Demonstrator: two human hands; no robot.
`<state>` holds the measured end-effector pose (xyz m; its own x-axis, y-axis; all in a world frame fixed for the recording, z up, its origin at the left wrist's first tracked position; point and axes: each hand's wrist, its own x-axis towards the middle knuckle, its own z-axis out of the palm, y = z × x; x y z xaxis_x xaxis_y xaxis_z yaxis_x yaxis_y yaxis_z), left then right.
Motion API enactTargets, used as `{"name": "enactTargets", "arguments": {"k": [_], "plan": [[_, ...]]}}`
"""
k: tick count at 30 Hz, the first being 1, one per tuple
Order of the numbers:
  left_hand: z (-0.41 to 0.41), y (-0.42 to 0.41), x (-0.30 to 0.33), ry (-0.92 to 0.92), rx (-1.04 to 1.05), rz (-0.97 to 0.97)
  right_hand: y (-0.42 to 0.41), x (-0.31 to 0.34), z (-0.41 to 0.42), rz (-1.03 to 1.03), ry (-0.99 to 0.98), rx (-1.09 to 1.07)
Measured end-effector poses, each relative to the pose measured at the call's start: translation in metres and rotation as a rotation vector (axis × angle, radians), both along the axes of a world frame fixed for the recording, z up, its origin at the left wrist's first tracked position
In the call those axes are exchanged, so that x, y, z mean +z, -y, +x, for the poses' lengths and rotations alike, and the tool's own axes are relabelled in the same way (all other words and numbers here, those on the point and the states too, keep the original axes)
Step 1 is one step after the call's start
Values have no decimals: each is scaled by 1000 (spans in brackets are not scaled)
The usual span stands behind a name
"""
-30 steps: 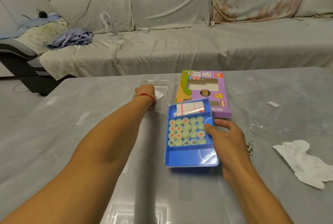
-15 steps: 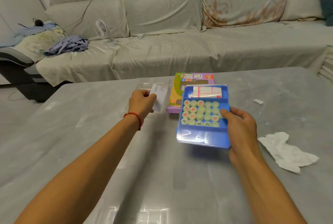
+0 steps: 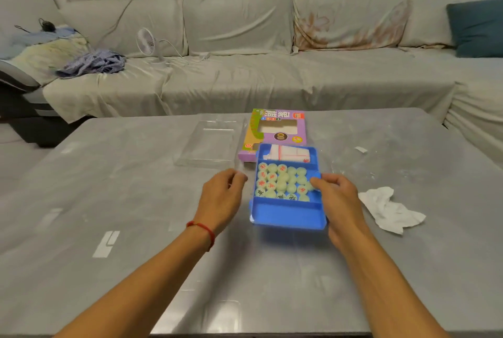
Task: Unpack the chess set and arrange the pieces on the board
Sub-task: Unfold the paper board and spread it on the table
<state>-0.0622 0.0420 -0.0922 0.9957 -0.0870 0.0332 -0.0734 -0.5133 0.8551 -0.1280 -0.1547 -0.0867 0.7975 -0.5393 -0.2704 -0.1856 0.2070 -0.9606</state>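
Your right hand (image 3: 337, 201) grips the right edge of the blue tray (image 3: 288, 215), thumb hooked over the rim and the other fingers hidden under it, and the tray looks lifted slightly off the table (image 3: 136, 228), its near end tipped toward you. Your left hand (image 3: 221, 197) hangs just beside the tray's left wall with fingers loosely curled, holding nothing.

Inside the tray, just off your right thumb, the round pale green pieces (image 3: 283, 182) sit packed in rows in the middle compartment, red and dark characters showing on some. Beyond them, in the far compartment, lies the folded board (image 3: 288, 153), white with red lines, not yet opened. The near compartment, closest to your wrist, shows only blue plastic.

Past your left hand, the clear lid (image 3: 209, 144) lies flat on the table, and the purple box (image 3: 277, 130) lies beyond the tray, partly behind it. A crumpled white tissue (image 3: 389, 209) lies out to the right of your right hand.

So the unpacking looks roughly half done: the tray is out of the box and uncovered. What remains seems to be the bulk of the job: set the tray down, take out and unfold the board, then lift out every piece and place it
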Motion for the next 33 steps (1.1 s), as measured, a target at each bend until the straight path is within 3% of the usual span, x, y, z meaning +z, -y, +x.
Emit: {"name": "enactTargets", "arguments": {"k": [2,3,9,13,18,21,26,33], "plan": [[-25,-21,7,-244,-31,-301,-23,-2,-3,-21,-9,115],[-36,-33,7,-313,-24,-364,-36,-3,-5,-48,-29,180],[-72,-113,-25,-209,109,-242,-101,-26,-15,-405,-242,554],[-85,-143,-42,8,71,87,-131,-27,-17,-536,-314,617],[-81,-159,-67,128,64,285,-143,-26,-6,-577,-429,644],[-81,-155,-75,140,88,275,-144,-24,1,-577,-476,655],[-83,-148,-79,115,127,240,-152,-20,11,-750,-555,710],[-83,-149,-79,116,145,215,-147,-15,19,-704,-577,732]]}}
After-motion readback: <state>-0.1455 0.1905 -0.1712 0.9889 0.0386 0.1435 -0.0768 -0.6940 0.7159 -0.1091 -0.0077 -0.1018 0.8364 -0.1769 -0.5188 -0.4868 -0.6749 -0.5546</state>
